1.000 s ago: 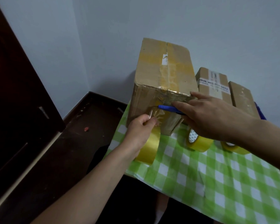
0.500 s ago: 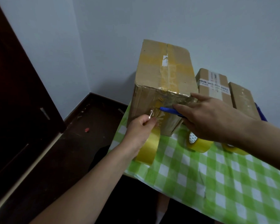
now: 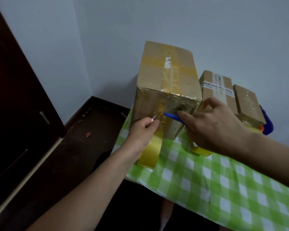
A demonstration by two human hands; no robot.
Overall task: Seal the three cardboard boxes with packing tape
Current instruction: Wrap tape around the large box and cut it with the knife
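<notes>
A counter [image 3: 207, 180] under a green-and-white checked cloth stands in a corner of pale wall [image 3: 107, 47], with a dark door [image 3: 15, 97] and dark floor [image 3: 82, 134] left of the large box [image 3: 167, 90]. That box stands upright at the counter's left end, its top seam already taped. Two smaller boxes [image 3: 215, 90] [image 3: 247, 105] stand just to its right, against the wall.

At the large box's near face the left hand [image 3: 143, 130] pinches a tape strand [image 3: 154, 116] between thumb and forefinger, above a yellow tape roll [image 3: 150, 152]. I cannot tell whether the roll rests on the cloth. The right hand [image 3: 212, 127] is curled round a blue cutter [image 3: 172, 116], its tip at the tape. This hand hides most of a second roll [image 3: 200, 151]. A blue object [image 3: 268, 125] right of the boxes is partly hidden, its kind unclear.

Half a second ago the second roll's white core showed, as did a third roll further right; both are now covered.
</notes>
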